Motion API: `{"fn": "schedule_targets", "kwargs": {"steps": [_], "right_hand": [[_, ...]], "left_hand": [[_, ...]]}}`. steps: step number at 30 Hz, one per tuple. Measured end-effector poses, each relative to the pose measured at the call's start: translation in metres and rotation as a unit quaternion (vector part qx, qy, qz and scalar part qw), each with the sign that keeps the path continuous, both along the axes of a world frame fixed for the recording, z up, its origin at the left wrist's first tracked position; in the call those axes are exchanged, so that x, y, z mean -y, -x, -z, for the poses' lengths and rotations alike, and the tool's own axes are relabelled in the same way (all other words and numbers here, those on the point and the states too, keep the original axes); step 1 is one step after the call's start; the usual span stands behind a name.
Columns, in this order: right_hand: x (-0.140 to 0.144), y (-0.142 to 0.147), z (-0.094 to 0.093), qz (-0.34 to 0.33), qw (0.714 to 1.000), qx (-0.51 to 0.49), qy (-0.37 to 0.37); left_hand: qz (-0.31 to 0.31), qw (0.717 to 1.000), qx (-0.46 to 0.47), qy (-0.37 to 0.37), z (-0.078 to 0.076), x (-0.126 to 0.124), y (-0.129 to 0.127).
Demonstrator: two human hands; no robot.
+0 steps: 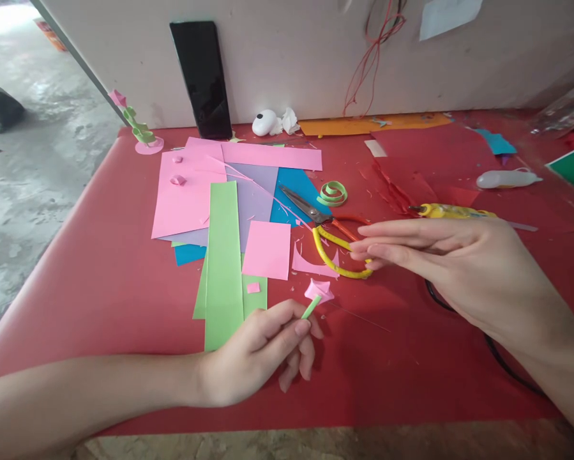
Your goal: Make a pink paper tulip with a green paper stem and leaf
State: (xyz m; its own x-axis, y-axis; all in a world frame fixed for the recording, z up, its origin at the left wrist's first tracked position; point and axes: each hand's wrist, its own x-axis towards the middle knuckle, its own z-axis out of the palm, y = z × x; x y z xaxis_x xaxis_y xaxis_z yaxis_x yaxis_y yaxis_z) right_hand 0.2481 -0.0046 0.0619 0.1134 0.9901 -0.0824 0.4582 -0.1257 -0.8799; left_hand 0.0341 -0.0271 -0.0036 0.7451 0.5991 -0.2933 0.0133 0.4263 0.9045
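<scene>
Between the thumb and index finger of my left hand [272, 348] is a short green paper strip [311, 308]. Its upper end meets a folded pink paper star [319, 291], like a small flower on a stem. My right hand [440, 255] hovers to the right, fingers stretched out and the thumb just below them; I see nothing in it. Behind its fingertips lie scissors [322, 220] with one yellow and one orange-red handle, partly covered by the hand. A coiled green paper strip [333, 193] rests near the blades. A pink paper square [266, 250] lies beyond my left hand.
Green [223, 255] and pink paper sheets [186, 198] overlap on the red table [138, 319]. A yellow glue gun [454, 211] and a white bottle [507, 179] are at right. A phone [201, 80] leans on the wall; a paper flower [143, 135] stands at far left.
</scene>
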Motion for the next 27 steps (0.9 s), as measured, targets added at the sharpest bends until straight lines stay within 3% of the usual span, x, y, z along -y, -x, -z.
{"fn": "schedule_targets", "kwargs": {"steps": [4,10,18,27], "right_hand": [[-0.003,-0.004,0.004,-0.032,0.999,-0.010,-0.012],[-0.004,-0.009,0.008,0.005,0.999,-0.033,0.019],[0.000,-0.008,0.005,-0.002,1.000,0.002,-0.012],[-0.007,-0.013,0.006,-0.039,0.998,-0.023,0.038]], "left_hand": [[0.001,1.000,0.002,0.009,0.000,0.000,0.000],[0.002,1.000,0.001,0.013,-0.001,0.000,0.000],[0.001,1.000,-0.001,0.010,0.001,0.001,-0.001],[0.001,1.000,-0.010,0.024,-0.002,-0.001,-0.001]]}}
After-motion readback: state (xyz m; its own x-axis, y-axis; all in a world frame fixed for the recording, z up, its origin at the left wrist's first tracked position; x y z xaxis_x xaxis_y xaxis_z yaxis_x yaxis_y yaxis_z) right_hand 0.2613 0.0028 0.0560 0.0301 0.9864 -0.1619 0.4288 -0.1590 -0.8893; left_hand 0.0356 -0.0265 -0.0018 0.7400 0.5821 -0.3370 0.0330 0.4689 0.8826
